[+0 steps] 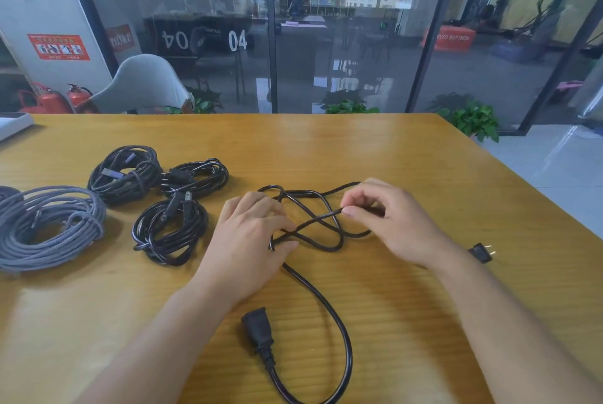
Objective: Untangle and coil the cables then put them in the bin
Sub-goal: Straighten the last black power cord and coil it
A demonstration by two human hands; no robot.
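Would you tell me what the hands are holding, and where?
Both hold the loose black power cable: right hand pinches a mid-length strand, left hand grips its tangled loops, away from both plugs.

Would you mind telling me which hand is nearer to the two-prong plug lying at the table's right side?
Right. The right hand pinches the black cable just left of the two-prong plug; the left hand is farther left, beyond the cable's tangle.

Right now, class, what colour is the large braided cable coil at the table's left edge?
Grey, seen best in the head view: the braided cable coil.
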